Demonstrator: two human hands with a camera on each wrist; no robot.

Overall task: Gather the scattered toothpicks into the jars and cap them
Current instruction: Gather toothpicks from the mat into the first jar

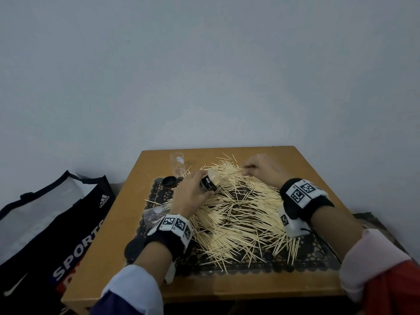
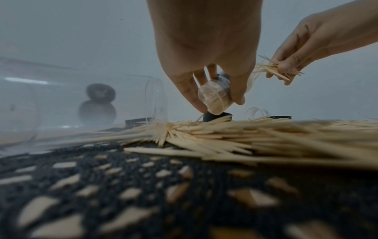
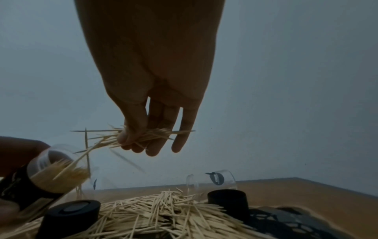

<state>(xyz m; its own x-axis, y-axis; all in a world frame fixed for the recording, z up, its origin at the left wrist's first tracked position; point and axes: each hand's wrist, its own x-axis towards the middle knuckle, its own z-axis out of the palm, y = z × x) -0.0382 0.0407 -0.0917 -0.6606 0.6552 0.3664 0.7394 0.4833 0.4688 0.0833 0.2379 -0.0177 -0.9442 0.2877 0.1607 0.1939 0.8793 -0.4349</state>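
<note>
- toothpicks lay scattered in a wide heap over the black lace mat on the counter, most of them not yet gathered.
- left hand gripped the jar above the heap, its fingers curled round the black-labelled body, the open mouth tilted toward the other hand; the jar looked about half full.
- right hand held a small bundle of toothpicks near the jar's mouth, thumb and fingers clamped on it.
- to do this step well, i judged the bundle should be squared up so the sticks ran parallel, then slid in lengthways, with the jar tipped enough that those inside would not spill.
- loose ends splayed from the bundle, so some might catch the rim and drop back onto the heap.
- head view alone showed the whole spread, a clear empty jar upright at the far left and a black cap beside it.
- right wrist view alone showed the held jar's mouth and fill, and two black caps by the heap.
- left wrist view showed the held jar's clear base, which the other views hid.
</note>
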